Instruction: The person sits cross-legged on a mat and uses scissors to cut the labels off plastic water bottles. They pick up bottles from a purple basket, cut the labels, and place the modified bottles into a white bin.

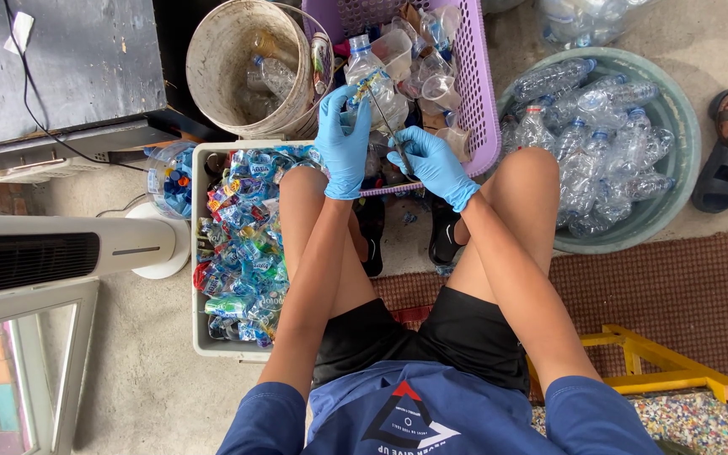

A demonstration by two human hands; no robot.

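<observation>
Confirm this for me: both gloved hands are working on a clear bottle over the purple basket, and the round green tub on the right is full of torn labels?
Not quite. In the head view the green tub holds clear plastic bottles; the torn labels fill the white bin beside the left knee. The rest stands.

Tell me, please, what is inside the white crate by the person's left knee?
The white crate holds a heap of crumpled, colourful plastic labels. Its right part is hidden under the left leg, and whatever lies beneath the heap cannot be seen.
</observation>
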